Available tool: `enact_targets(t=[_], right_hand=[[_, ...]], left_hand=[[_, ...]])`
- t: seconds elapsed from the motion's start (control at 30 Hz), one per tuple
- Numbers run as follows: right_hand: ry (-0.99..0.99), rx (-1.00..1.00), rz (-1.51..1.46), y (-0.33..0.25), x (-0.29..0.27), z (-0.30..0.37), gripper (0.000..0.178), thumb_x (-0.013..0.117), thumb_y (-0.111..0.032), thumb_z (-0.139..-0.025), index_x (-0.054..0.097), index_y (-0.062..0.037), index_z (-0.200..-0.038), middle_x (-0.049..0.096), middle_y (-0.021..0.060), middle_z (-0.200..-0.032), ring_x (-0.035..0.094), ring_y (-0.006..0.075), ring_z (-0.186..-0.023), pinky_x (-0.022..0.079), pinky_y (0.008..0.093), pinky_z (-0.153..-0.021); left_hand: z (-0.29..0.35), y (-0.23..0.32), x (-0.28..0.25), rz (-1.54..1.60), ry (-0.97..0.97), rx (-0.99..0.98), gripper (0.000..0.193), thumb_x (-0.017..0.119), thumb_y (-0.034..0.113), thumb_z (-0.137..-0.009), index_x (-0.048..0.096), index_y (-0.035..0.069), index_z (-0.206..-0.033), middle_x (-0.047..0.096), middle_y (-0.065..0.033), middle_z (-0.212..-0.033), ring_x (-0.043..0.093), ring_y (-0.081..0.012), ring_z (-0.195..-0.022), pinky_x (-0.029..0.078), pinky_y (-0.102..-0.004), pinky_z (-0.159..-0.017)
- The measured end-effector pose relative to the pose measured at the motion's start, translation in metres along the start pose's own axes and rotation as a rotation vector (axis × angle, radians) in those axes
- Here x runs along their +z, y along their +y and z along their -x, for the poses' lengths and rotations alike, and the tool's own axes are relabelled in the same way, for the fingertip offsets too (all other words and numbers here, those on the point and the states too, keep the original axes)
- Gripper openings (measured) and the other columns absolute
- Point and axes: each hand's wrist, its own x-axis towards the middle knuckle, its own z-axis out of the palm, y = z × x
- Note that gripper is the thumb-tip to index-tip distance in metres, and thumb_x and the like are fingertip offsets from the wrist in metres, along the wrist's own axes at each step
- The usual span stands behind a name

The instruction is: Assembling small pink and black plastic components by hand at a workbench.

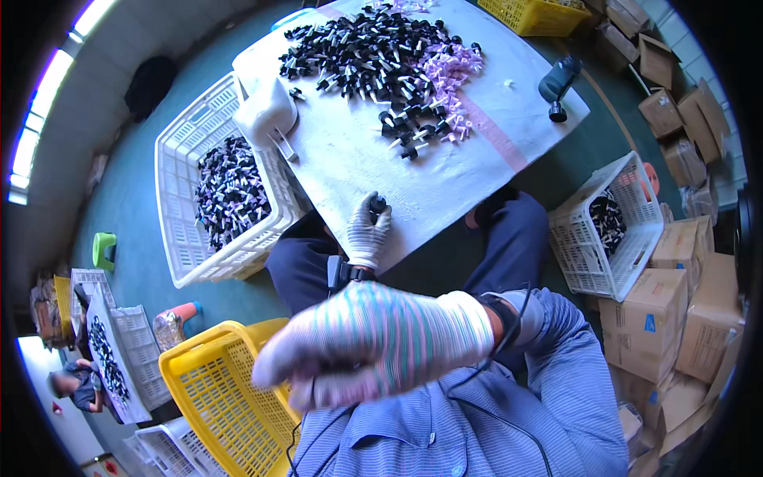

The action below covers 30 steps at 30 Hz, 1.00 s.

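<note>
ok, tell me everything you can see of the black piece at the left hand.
The black piece is small and dark, with a rounded outline, and looks like plastic. It sits in the grip of the gloved left hand, over the near part of the white tabletop. The glove covers some of it, so its full shape is hidden. Whether it also touches the tabletop can't be told.
</note>
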Motion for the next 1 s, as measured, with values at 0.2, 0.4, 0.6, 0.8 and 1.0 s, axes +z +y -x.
enact_targets(t=[0.2, 0.4, 0.6, 0.8, 1.0], right_hand=[[-0.197, -0.372, -0.084, -0.028, 0.035, -0.007, 0.019, 0.058, -0.020, -0.096, 0.060, -0.0040, -0.106, 0.064, 0.0080, -0.094, 0.061, 0.0184, -0.089, 0.049, 0.0305, -0.080], [-0.143, -0.375, -0.246, -0.032, 0.069, -0.001, 0.025, 0.072, -0.015, -0.086, 0.064, -0.0039, -0.107, 0.068, 0.0067, -0.089, 0.066, 0.0162, -0.080, 0.052, 0.0273, -0.068], [-0.172, -0.484, -0.285, -0.033, 0.074, 0.000, 0.024, 0.073, -0.015, -0.086, 0.063, -0.0043, -0.105, 0.067, 0.0084, -0.089, 0.066, 0.0229, -0.080, 0.052, 0.0305, -0.068], [-0.110, -0.525, -0.251, -0.037, 0.069, 0.005, 0.023, 0.072, -0.014, -0.086, 0.063, -0.0040, -0.104, 0.068, 0.0103, -0.092, 0.067, 0.0241, -0.080, 0.052, 0.0316, -0.068], [-0.256, -0.378, -0.193, -0.048, 0.063, 0.004, 0.022, 0.070, -0.016, -0.088, 0.063, -0.0026, -0.104, 0.067, 0.0121, -0.090, 0.066, 0.0264, -0.080, 0.051, 0.0335, -0.068]], left_hand=[[-0.001, -0.005, 0.002, -0.038, 0.037, 0.062, 0.041, 0.071, 0.016, -0.085, 0.059, 0.005, -0.123, 0.067, -0.0080, -0.092, 0.063, -0.0166, -0.082, 0.051, -0.0311, -0.080], [-0.003, -0.011, 0.003, -0.017, 0.034, 0.073, 0.040, 0.071, 0.017, -0.085, 0.059, 0.006, -0.122, 0.067, -0.0093, -0.093, 0.064, -0.0187, -0.082, 0.051, -0.0322, -0.080], [-0.005, -0.020, 0.000, 0.000, 0.047, 0.084, 0.041, 0.071, 0.017, -0.085, 0.058, 0.006, -0.122, 0.067, -0.0108, -0.096, 0.064, -0.0204, -0.084, 0.052, -0.0331, -0.081], [-0.002, -0.014, 0.005, -0.013, 0.036, 0.059, 0.042, 0.071, 0.017, -0.084, 0.058, 0.006, -0.123, 0.067, -0.0122, -0.097, 0.065, -0.0213, -0.086, 0.052, -0.0335, -0.083], [-0.004, -0.015, 0.004, -0.010, 0.049, 0.075, 0.042, 0.072, 0.017, -0.085, 0.058, 0.006, -0.122, 0.067, -0.0120, -0.098, 0.065, -0.0217, -0.087, 0.052, -0.0337, -0.082]])
